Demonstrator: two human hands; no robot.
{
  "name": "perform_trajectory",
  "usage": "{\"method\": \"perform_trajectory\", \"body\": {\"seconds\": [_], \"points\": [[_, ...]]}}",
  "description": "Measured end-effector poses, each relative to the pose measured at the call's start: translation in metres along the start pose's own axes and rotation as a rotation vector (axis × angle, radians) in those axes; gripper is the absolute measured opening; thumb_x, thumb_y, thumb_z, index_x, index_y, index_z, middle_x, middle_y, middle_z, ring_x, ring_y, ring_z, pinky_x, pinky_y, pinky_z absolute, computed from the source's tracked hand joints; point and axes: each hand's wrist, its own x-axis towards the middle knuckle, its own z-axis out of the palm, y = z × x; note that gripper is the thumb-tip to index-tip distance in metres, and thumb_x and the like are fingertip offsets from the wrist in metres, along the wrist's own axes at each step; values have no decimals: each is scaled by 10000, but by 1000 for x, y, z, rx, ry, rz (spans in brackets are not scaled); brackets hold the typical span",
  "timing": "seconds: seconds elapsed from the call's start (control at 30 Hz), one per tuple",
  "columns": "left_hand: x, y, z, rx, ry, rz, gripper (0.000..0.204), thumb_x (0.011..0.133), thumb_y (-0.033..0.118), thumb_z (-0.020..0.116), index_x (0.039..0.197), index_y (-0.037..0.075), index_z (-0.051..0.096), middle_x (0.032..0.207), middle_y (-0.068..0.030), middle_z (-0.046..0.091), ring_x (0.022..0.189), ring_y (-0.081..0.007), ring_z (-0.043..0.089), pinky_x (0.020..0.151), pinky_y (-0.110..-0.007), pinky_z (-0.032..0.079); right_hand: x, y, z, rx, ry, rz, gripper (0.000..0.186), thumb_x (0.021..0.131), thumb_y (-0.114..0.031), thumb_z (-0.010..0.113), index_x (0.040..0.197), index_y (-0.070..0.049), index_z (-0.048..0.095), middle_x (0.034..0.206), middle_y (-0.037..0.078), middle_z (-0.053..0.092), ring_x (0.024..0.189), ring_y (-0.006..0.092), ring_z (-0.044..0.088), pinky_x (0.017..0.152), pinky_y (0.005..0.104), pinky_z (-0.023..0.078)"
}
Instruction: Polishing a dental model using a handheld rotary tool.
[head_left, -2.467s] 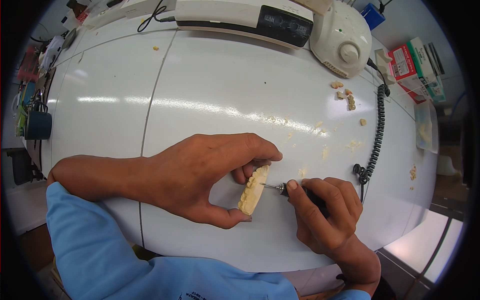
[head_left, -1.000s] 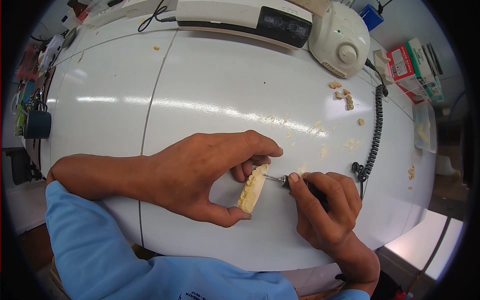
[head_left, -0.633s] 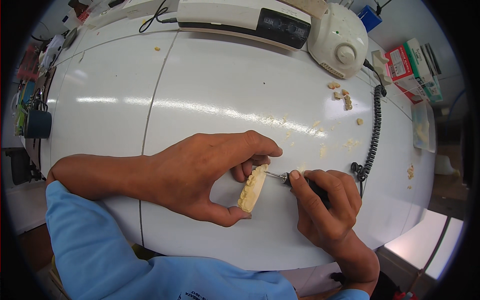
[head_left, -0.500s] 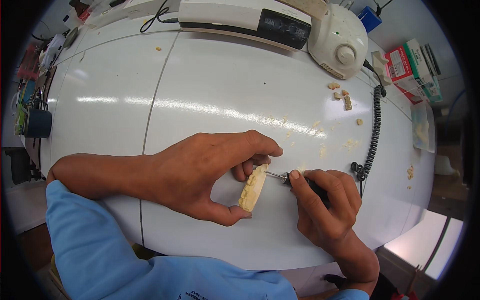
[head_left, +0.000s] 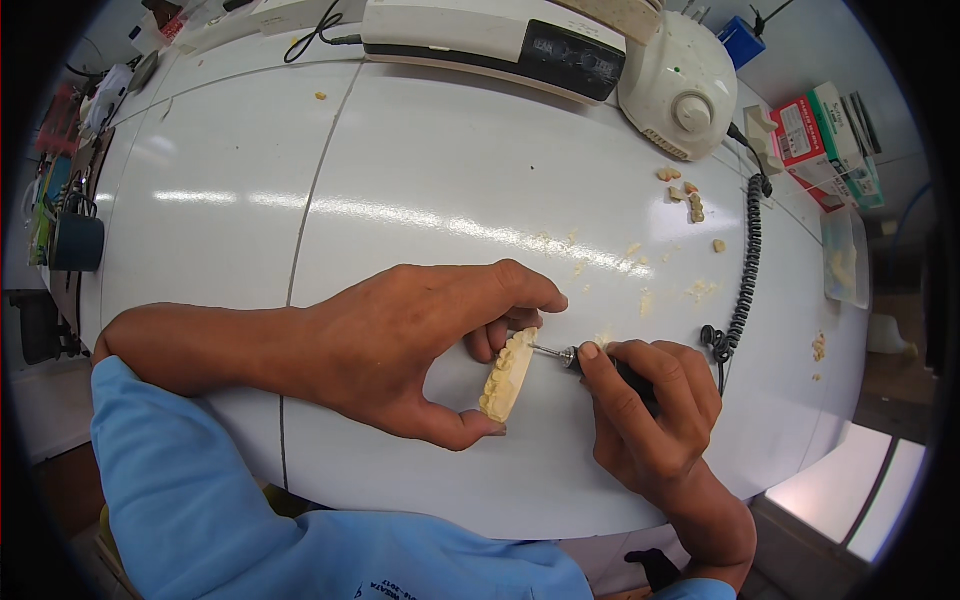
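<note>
Between the thumb and fingers of my left hand (head_left: 400, 345) is a cream-coloured dental cast (head_left: 509, 378) with a row of teeth along its left side. The cast stands at a slant, its lower end against my thumb. My right hand (head_left: 660, 405) grips a black rotary handpiece (head_left: 632, 378) like a pen. Its thin metal bur points left, and the tip meets the cast's right side near the upper end; contact is too fine to be sure of. Part of the handpiece body is hidden by my fingers.
Yellowish shavings (head_left: 702, 290) and several small tooth-like pieces (head_left: 696, 207) lie on the white table (head_left: 420, 150). A coiled black cord (head_left: 752, 260) runs along the right to a white control box (head_left: 685, 90). Boxes (head_left: 815, 140) and a clear container (head_left: 846, 258) stand at the right edge.
Both hands, the cast and the handpiece hold nearly the same pose. The whole view has shifted only slightly.
</note>
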Motion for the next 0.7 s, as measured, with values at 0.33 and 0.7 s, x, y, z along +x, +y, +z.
{"method": "perform_trajectory", "body": {"seconds": [0.33, 0.7], "points": [[1, 1, 0, 9, -4, -7, 963, 836, 195, 1030, 1644, -14, 548, 1433, -162, 715, 1086, -205, 795, 982, -331, 713, 0, -1, 1, -7, 2, 1, 543, 726, -63, 812, 1257, -94, 920, 996, 101, 740, 806, 237, 697, 655, 370, 490], [1, 1, -1, 16, -14, -13, 960, 835, 180, 1023, 1643, -23, 544, 1451, -169, 717, 1092, -210, 795, 986, -332, 713, 0, -1, 1, -6, 6, 2, 548, 717, -69, 810, 1254, -89, 919, 993, 102, 738, 803, 237, 695, 656, 370, 490]]}}
